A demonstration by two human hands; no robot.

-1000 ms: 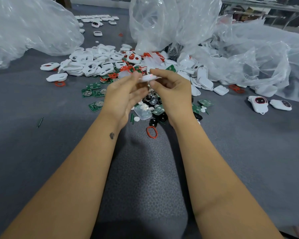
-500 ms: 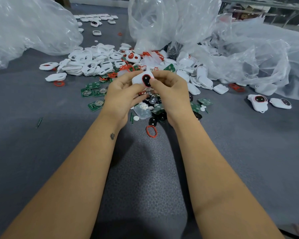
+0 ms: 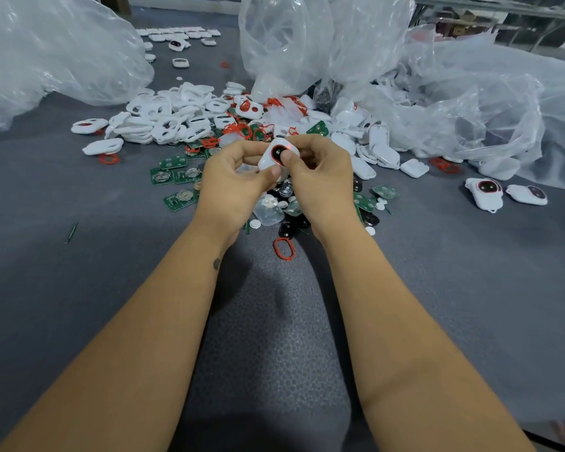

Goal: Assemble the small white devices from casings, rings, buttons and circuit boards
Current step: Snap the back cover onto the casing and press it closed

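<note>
Holding: small white plastic device w/ red ring round black button face (image 3: 278, 155), being gripped by both hands, up off grey mat (image 3: 437, 288), face tilting toward camera.
L hand (image 3: 234, 177): fingers curling round device's left side, thumb lying on lower edge.
R hand (image 3: 320, 172): gripping right side, thumb pressing on black face.
Under hands: loose black buttons (image 3: 287, 230), clear plastic bits, one red oval ring (image 3: 283, 248) lying nearer on mat.
Left: green circuit boards (image 3: 180, 199), pile of white casings (image 3: 163, 122).
Right: two assembled white devices (image 3: 485, 192) lying apart.
Behind: clear plastic bags (image 3: 307, 37) sitting crumpled.
</note>
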